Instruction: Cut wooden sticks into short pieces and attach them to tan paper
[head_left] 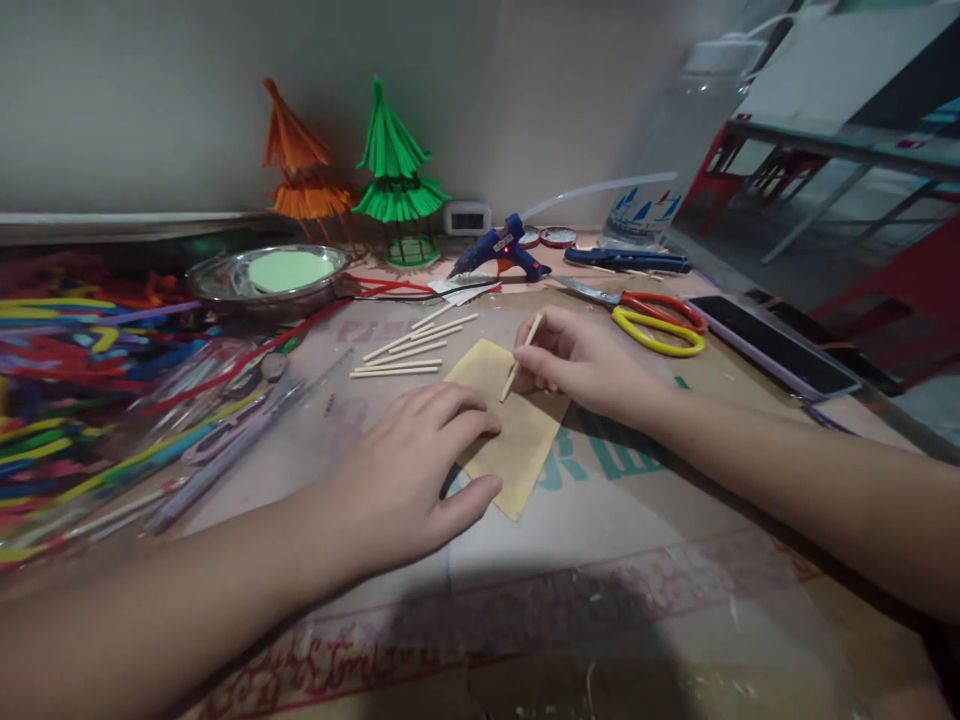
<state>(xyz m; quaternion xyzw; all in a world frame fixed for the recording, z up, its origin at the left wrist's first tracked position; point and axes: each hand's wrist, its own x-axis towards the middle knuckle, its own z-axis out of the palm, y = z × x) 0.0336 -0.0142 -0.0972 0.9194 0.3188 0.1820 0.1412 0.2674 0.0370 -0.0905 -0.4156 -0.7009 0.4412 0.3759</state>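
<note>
Between the thumb and fingers of my right hand (566, 360) is a short thin wooden stick (523, 357), held tilted with its lower end at a tan piece of paper (517, 470). The paper could be sandpaper; its grain is too fine to tell. My left hand (427, 465) lies palm down with fingers spread, its fingertips resting on the paper's left side. Just beyond my left hand, several similar wooden sticks (409, 346) lie in a loose group on the covered table.
Behind the sticks stand a blue glue gun (495, 250), an orange tree (304, 170) and a green tree (397, 180). At right lie scissors (652, 325) and a phone (772, 345). A metal dish (262, 290) and colourful pipe cleaners (75, 370) occupy the left.
</note>
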